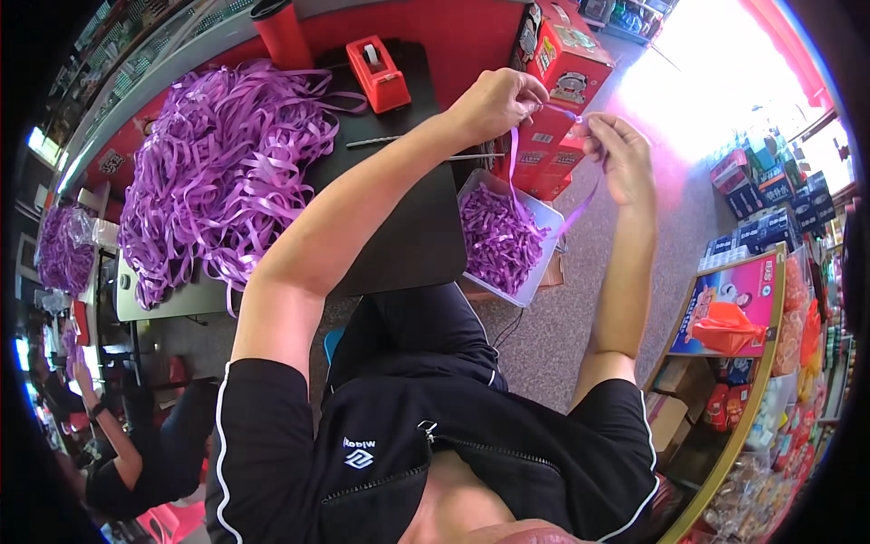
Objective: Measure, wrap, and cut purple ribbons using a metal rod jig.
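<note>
My left hand (pixel 501 107) is closed in a pinch on a narrow purple ribbon (pixel 513 163), out past the far right corner of the black table. My right hand (pixel 620 152), farther right, pinches the same ribbon. A short taut stretch runs between the two sets of fingertips, and loose lengths hang below each hand. Beneath them a white plastic bin (pixel 541 270) holds a heap of short purple ribbon pieces (pixel 498 238). A big tangled pile of purple ribbon (pixel 222 172) covers the table's left part.
On the black table (pixel 399 240) stand a red tape dispenser (pixel 377 74) and a red cylindrical container (pixel 281 34); a thin metal rod (pixel 372 141) lies there too. Red cartons (pixel 569 68) are stacked beyond the bin. Goods shelves (pixel 770 363) line the right. Another person's arm (pixel 109 426) shows at lower left.
</note>
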